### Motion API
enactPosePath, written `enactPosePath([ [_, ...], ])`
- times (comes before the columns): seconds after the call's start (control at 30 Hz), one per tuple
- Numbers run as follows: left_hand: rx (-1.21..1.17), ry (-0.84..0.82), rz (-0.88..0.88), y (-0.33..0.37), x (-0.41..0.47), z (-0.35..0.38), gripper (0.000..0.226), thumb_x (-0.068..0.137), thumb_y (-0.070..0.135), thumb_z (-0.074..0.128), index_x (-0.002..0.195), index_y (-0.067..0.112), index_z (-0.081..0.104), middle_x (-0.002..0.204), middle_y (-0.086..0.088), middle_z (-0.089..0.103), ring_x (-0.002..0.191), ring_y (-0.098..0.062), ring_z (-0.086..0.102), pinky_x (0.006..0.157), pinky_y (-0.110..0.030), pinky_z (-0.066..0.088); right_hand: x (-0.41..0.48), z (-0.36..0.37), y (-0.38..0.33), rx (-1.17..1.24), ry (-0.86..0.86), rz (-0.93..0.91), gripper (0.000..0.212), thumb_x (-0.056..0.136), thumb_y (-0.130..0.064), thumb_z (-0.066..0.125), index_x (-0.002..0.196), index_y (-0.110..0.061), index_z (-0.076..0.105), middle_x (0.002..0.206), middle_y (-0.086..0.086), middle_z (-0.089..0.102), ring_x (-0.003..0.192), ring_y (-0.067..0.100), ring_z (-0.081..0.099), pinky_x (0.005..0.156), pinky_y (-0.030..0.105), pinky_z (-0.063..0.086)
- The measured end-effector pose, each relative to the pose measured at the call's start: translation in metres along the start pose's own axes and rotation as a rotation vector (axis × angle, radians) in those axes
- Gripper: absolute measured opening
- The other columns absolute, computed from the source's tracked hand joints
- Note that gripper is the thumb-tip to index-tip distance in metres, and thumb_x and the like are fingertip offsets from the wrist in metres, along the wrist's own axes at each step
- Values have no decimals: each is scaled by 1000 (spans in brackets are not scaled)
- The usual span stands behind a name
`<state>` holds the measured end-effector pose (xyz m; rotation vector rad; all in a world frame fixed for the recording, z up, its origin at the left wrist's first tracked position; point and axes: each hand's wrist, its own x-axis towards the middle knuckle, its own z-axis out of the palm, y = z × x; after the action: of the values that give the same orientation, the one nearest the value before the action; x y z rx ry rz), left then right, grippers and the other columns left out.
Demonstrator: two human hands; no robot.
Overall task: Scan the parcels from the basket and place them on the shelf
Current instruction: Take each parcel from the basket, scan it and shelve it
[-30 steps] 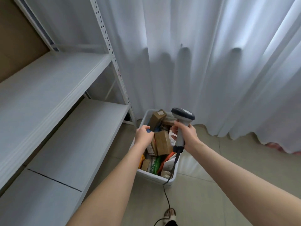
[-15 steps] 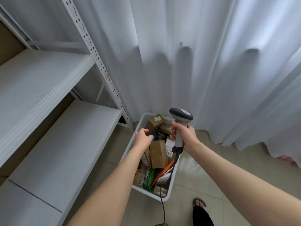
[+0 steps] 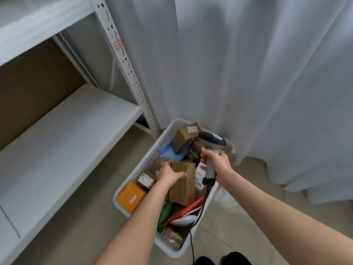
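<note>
Tiled floor (image 3: 118, 155) carries the white basket (image 3: 145, 159); shelf (image 3: 66, 131) stands beside.

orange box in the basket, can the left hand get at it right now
Probably yes: the orange box lies uncovered at the left edge of the basket. The left hand holds the brown parcel, though, so it would have to let go first.

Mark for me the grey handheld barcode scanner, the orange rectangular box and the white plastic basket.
Grey handheld barcode scanner (image 3: 210, 169): head view, on its pale handle.
Orange rectangular box (image 3: 130, 197): head view, on its top face.
White plastic basket (image 3: 150, 155): head view, on its slotted left wall.
</note>
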<state>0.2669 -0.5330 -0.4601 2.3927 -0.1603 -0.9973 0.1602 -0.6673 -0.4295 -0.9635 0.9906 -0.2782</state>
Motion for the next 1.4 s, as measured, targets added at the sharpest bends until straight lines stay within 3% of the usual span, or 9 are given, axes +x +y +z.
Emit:
enactPosePath([
  [0.17,12,33,-54,-36,67,56,113,67,37,84,151,14,12,153,-13,26,140,-30,30,112,-44,32,73,-4,61,-61,-25,11,13,87,-18,69,94,-13,60,81,6,63,73,18,60,63,31,51],
  [0.37,61,31,-123,-61,124,99,129,66,43,83,151,18,-11,157,-16,4,145,-34,13,115,-48,22,133,-1,117,-84,-88,51,21,84,-21,73,102,-16,62,91,7,66,82,22,63,78,42,54],
  [0.57,67,89,-132,-73,143,117,129,63,48,83,151,24,-9,151,-16,13,140,-35,23,112,-51,28,153,4,140,-100,-119,68,31,82,-24,75,108,-13,62,98,7,67,93,26,65,74,39,53],
  [0.7,58,146,-122,-70,129,104,120,66,50,78,151,27,-4,150,-14,17,137,-35,27,110,-50,32,145,9,138,-124,-129,68,33,80,-25,76,108,-15,63,104,10,68,96,27,66,85,47,55],
  [0.9,-95,219,-15,-27,71,26,120,63,47,79,151,31,0,143,-9,21,133,-32,32,109,-48,35,87,30,77,-65,-142,47,21,86,-19,71,104,-15,60,92,5,67,83,19,65,68,35,54],
  [1.1,-162,267,28,33,-22,-75,114,67,46,79,152,29,5,147,-9,23,132,-32,36,107,-49,37,3,65,-23,-68,-152,20,42,83,-25,74,120,-11,57,107,8,64,98,23,62,94,49,52],
  [1.4,-422,281,99,92,-156,-213,78,80,43,69,145,27,30,139,-4,47,119,-26,51,99,-46,46,-122,119,-158,-15,-233,53,47,84,-31,72,124,-15,54,112,12,64,100,29,63,92,49,53],
])
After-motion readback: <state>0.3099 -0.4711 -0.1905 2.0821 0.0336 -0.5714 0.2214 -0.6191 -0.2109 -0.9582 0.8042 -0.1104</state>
